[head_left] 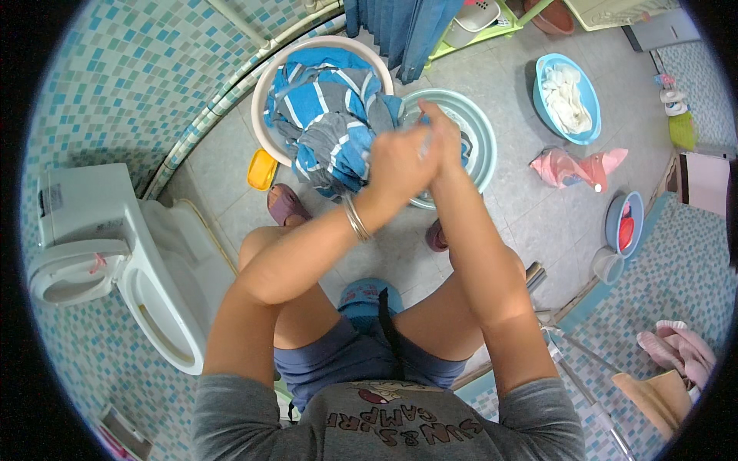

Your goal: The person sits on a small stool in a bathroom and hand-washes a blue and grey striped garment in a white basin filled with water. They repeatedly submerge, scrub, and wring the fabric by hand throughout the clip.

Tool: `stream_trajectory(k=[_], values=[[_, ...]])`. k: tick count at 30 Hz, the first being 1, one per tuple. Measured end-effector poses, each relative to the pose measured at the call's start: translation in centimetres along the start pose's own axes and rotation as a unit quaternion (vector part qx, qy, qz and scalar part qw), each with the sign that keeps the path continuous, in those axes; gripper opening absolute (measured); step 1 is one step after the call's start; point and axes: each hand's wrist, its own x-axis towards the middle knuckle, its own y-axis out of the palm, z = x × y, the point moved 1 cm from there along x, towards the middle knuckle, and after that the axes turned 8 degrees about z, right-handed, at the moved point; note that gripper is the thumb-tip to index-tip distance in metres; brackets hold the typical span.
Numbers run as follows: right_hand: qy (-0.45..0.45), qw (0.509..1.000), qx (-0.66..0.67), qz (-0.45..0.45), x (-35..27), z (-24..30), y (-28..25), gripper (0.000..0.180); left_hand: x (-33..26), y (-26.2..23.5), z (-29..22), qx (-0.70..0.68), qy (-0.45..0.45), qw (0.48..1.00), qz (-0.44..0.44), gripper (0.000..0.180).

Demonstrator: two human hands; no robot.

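Note:
A large blue, grey and white striped cloth (330, 100) is heaped in a pale pink basin (261, 107) and spills over its near right side. Its edge runs toward my hands, which are pressed together above a light green basin (486, 154). My left hand (401, 160), with bangles on the wrist, is closed and blurred by motion. Against it, my right hand (446, 142) is closed too. A bit of blue cloth shows between the fingers; most of the grip is hidden. Water and part of something dark show inside the green basin.
A yellow container (262, 170) lies beside the pink basin. At the right are a blue basin of white laundry (542, 100), a pink cloth (565, 165) on the floor and a smaller blue basin (615, 219). A toilet (157, 307) stands left; a blue curtain (403, 34) hangs behind.

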Motion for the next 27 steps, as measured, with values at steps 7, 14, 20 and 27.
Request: stream_trajectory(k=[7, 14, 20, 27], values=[[0.047, 0.996, -0.056, -0.045, -3.1, 0.6, 2.2, 0.029, 2.7, -1.9, 2.8, -0.061, -0.212, 0.975, -0.020, 0.044], [0.049, 0.985, 0.162, -0.034, 1.2, 5.0, -4.4, 0.037, 3.4, -3.6, 4.5, -0.128, -0.193, 0.966, 0.117, 0.045], [0.028, 0.979, 0.164, -0.115, 1.2, 6.0, -4.1, 0.042, 0.7, -3.2, 4.2, 0.037, -0.153, 0.964, 0.213, 0.066], [0.022, 0.988, 0.112, -0.099, 1.3, 6.6, -4.3, 0.045, 0.3, -3.0, 7.7, 0.045, -0.229, 0.950, 0.207, 0.032]])
